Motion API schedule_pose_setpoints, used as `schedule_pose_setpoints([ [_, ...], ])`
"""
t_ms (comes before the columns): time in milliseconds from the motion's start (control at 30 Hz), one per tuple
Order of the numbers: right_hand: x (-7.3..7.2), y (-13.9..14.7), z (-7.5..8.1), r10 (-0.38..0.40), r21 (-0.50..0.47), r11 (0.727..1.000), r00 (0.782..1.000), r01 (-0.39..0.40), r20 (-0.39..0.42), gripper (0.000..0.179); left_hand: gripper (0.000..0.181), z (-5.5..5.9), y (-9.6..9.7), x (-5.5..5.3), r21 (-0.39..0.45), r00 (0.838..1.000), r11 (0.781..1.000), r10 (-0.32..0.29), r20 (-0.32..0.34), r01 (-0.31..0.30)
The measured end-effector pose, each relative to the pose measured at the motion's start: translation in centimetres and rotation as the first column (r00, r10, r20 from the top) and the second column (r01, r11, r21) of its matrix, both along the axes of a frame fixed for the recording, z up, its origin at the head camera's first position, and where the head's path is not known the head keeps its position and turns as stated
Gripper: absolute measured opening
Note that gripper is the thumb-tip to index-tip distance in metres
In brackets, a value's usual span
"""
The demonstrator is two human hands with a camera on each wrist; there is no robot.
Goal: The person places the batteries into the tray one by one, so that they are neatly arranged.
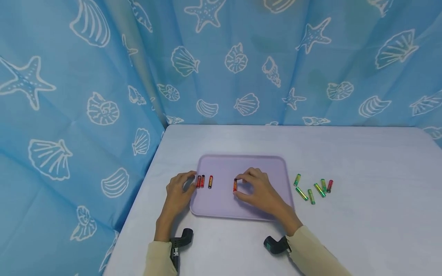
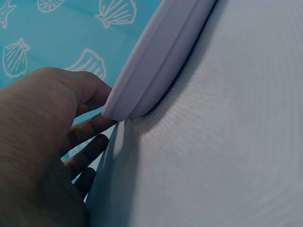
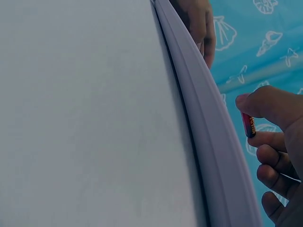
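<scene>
My right hand point(image 1: 257, 189) pinches a red and black battery point(image 1: 235, 185) by its ends, between thumb and index finger, over the middle of the lilac tray point(image 1: 255, 163). The right wrist view shows this battery point(image 3: 248, 125) too, its other fingers loosely bent. At the tray's left edge is my left hand point(image 1: 179, 191), thumb and index finger apart, close to two red batteries point(image 1: 200, 181) standing side by side. A third red battery point(image 1: 210, 181) lies a little to their right. In the left wrist view, the left fingertips are partly hidden by the tray rim point(image 2: 147, 71).
Right of the tray, several green batteries point(image 1: 319, 190) and one red battery point(image 1: 330, 186) lie scattered on the white tabletop point(image 1: 373, 214). A blue curtain point(image 1: 248, 69) with shell prints hangs behind and along the left side.
</scene>
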State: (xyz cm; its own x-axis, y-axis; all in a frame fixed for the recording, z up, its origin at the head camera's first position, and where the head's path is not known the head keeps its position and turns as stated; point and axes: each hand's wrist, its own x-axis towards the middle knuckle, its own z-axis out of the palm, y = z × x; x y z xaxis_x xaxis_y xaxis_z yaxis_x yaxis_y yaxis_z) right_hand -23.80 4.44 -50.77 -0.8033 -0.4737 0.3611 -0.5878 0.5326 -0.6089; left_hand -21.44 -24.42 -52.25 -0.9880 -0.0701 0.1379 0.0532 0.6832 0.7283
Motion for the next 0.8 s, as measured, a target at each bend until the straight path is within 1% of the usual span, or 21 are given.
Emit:
schedule_pose_setpoints([
  [167, -0.5, -1.4, -0.1, 0.001, 0.019, 1.000, 1.000, -0.001, 0.015, 0.038, 0.039, 0.2, 0.2, -0.1, -0.010, 1.000, 1.000, 0.002, 0.012, -0.002],
  [367, -1.0, -2.8, -0.5, -0.004, 0.033, 0.999, 1.000, 0.004, 0.017, 0.037, 0.038, 0.2, 0.2, -0.1, -0.017, 1.000, 1.000, 0.002, 0.008, -0.002],
  [567, -1.4, -4.2, -0.6, -0.011, 0.067, 0.998, 1.000, 0.009, 0.027, 0.038, 0.038, 0.0, 0.0, -0.2, -0.017, 1.000, 1.000, 0.008, 0.006, -0.008],
  [700, -1.7, -4.9, -0.8, -0.027, 0.095, 0.995, 0.999, 0.025, 0.019, 0.039, 0.038, 0.0, 0.0, -0.1, -0.010, 1.000, 1.000, 0.012, 0.007, -0.012],
  [800, -1.9, -5.3, -0.9, -0.032, 0.096, 0.995, 0.999, 0.031, 0.009, 0.039, 0.038, 0.1, 0.0, 0.0, -0.004, 1.000, 1.000, 0.016, 0.005, -0.016],
])
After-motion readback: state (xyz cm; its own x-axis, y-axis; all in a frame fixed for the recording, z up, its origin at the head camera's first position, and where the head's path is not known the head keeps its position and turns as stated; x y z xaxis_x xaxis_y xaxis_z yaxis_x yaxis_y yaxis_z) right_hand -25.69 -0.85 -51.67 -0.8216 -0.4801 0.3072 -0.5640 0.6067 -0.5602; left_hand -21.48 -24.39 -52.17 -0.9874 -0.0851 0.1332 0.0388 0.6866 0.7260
